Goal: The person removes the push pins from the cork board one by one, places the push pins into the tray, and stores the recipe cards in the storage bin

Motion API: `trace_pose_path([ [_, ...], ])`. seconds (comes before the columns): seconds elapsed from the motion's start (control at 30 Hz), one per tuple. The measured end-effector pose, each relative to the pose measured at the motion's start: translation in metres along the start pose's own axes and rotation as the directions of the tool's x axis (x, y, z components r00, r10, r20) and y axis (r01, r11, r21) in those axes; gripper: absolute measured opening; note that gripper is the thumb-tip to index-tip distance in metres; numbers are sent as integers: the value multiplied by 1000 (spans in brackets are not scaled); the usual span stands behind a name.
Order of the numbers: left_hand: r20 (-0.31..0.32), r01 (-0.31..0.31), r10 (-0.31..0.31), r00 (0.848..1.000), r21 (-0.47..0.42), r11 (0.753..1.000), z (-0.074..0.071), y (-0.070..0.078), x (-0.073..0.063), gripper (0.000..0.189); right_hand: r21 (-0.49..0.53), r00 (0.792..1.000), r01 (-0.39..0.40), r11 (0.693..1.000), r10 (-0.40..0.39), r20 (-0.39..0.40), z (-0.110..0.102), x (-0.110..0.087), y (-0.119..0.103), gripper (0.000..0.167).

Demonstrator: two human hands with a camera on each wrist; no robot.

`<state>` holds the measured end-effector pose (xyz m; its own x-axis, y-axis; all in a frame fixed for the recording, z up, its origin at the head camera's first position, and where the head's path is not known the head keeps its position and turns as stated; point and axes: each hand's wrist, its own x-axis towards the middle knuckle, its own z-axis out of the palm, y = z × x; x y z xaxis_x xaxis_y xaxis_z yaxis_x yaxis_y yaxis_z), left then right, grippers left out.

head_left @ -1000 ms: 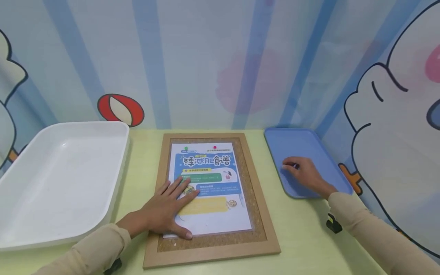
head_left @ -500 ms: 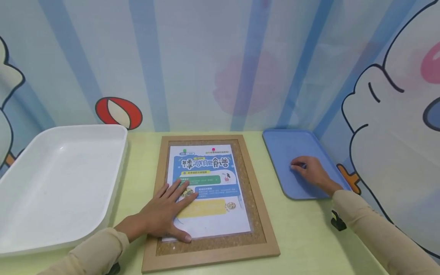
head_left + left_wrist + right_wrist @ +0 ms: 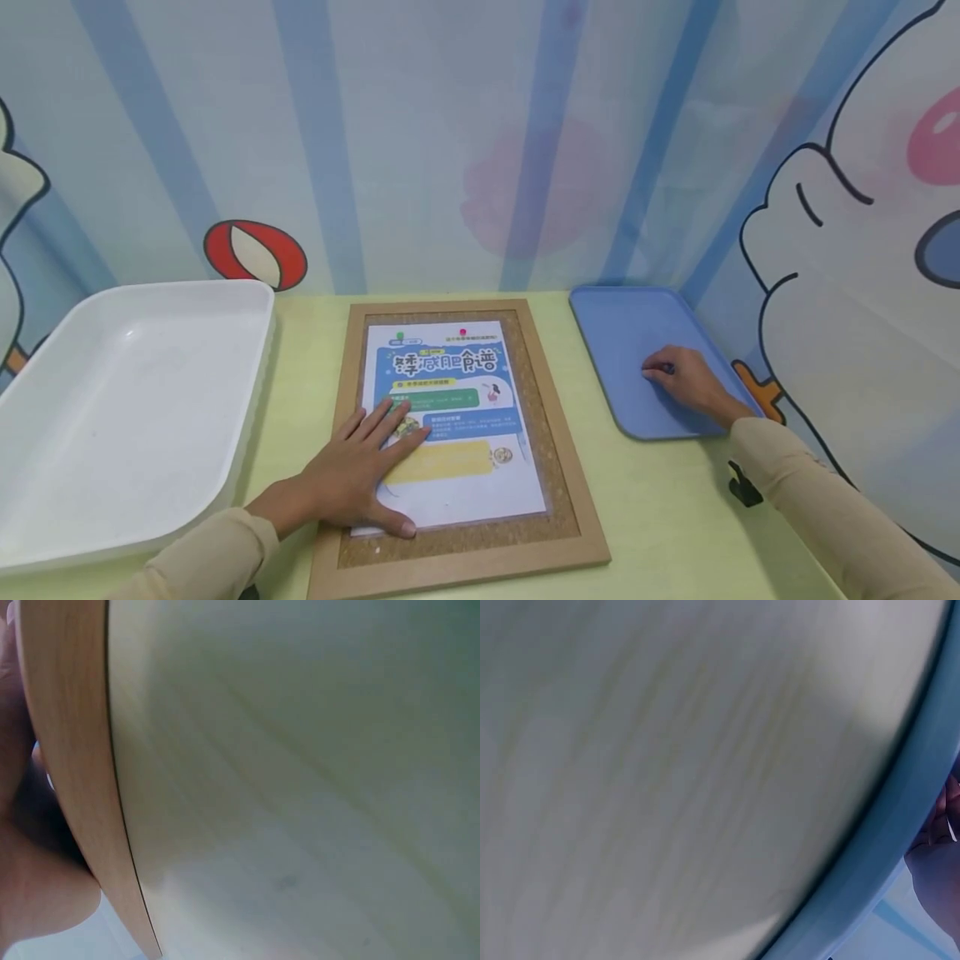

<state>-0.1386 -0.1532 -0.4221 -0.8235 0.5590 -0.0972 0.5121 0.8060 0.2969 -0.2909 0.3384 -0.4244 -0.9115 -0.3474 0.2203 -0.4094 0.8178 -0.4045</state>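
My left hand [image 3: 345, 479] lies flat with spread fingers on a printed sheet [image 3: 465, 492]. The sheet carries large Chinese characters and coloured text blocks. Green [image 3: 400, 336] and pink [image 3: 462, 332] push pins sit along its top edge. It lies on a cork board [image 3: 543, 529] with a wooden frame [image 3: 592, 537]. At the right, my right hand [image 3: 690, 379] is over a blue tray [image 3: 630, 321], fingers curled toward the thumb, tips close to the tray's surface. Nothing shows between the fingertips; something tiny could be hidden. The right wrist view shows mostly tabletop and the tray's rim [image 3: 900, 810].
A large white tray [image 3: 127, 408] stands to the left of the board. All of this is on a pale yellow-green table [image 3: 660, 517]. Behind it hangs a printed backdrop [image 3: 420, 150] with blue stripes and cartoon figures, which also runs along the right side.
My right hand has shifted right across the blue tray, from near its left edge toward its middle. The left hand stays on the sheet. The head view has tilted slightly upward.
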Motion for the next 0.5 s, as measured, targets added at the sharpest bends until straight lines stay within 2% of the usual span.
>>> trace_pose_path([
  [0.5, -18, -12, 12, 1000, -10, 1000, 1, -1, -1, 115, 0, 1000, -20, 1000, 20, 6, -2, -2, -3, 10],
])
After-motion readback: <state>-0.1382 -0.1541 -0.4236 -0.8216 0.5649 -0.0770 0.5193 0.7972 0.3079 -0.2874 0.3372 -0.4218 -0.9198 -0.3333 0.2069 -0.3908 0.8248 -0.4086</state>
